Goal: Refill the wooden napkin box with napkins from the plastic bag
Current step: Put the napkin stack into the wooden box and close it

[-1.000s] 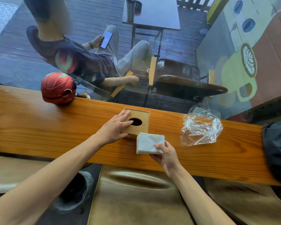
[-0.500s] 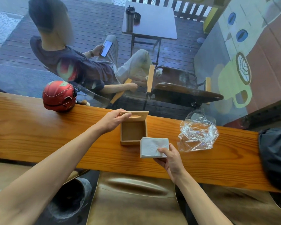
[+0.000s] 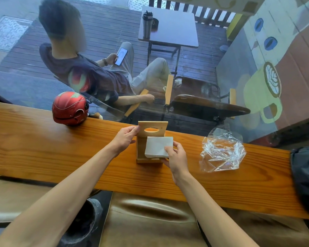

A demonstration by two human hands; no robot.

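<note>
On the counter (image 3: 43, 148) the box (image 3: 141, 154) is set centrally, napkins (image 3: 157, 147) over it, helmet (image 3: 70, 108) left, bag (image 3: 221, 154) right.

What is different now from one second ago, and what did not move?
The left hand swung the lid of the wooden napkin box up from closed to upright and holds it there. The right hand moved the napkin stack from the counter in front onto the open box. The plastic bag and red helmet stayed put.
</note>
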